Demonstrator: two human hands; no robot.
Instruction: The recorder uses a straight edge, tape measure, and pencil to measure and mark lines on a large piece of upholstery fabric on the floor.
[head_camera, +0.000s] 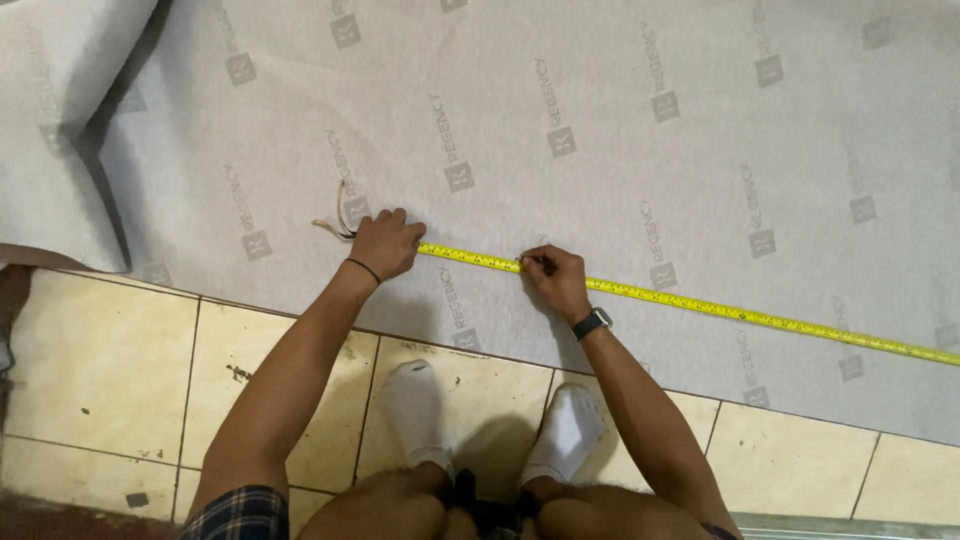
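down at the near edge, 2 white-socked feet (420, 415) planted on the cream floor tiles (110, 370), knees bent, the person crouched right at the near edge of the grey sheet (600, 120) that covers the floor beyond

and there it is, the yellow tape measure (700, 305), lying flat on that sheet just past its near edge, long axis running from the left hand out to the right and drifting nearer as it goes, off the right side of the view

left hand (385, 243) is at the tape's left end, palm down, fingers curled and pressing that end to the sheet, a dark band on the wrist; so the left hand is the one on the tape's end

right hand (553, 280) sits a little way along the tape, fingers pinched tight on something thin and dark at the tape's far edge, looks like a pen or marker, too small to be sure; a dark watch on that wrist

just left of the left hand, a few thin loose strands, dark and pale, lie on the sheet (338, 222)

further out, the sheet carries repeating grey printed marks, and at the far left corner a fold (60, 80) of it rises over itself
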